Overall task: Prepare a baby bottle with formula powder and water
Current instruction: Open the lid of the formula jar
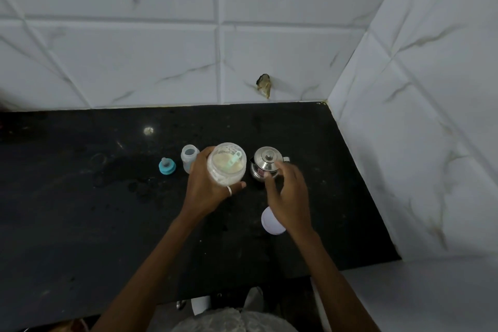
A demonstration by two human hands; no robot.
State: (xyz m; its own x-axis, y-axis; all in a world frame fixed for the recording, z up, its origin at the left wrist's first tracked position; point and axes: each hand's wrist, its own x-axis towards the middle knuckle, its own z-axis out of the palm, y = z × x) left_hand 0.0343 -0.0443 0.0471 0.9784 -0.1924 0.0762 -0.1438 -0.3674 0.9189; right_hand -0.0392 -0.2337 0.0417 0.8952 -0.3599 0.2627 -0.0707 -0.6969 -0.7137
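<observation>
My left hand grips an open clear jar, fingers curled round its far side and the thumb, with a ring at its base, wrapped under the near side. The jar is tipped so that its mouth faces me. Inside it lie pale powder and a light green scoop.

My right hand hovers just right of the jar, fingers loosely apart and holding nothing. Its fingertips reach the near side of a small steel pot with a knobbed cover. I cannot tell whether they touch it. Under that wrist a round white lid lies flat on the counter, partly hidden by the hand.

The bottle stands upright and open just left of the jar, its lower part hidden behind my left fingers. Further left, close beside it, the teal nipple cap sits on the counter, teat pointing up.

The counter is black and glossy, with wet patches near the bottle. White marbled tiles cover the wall behind and the wall to the right.
</observation>
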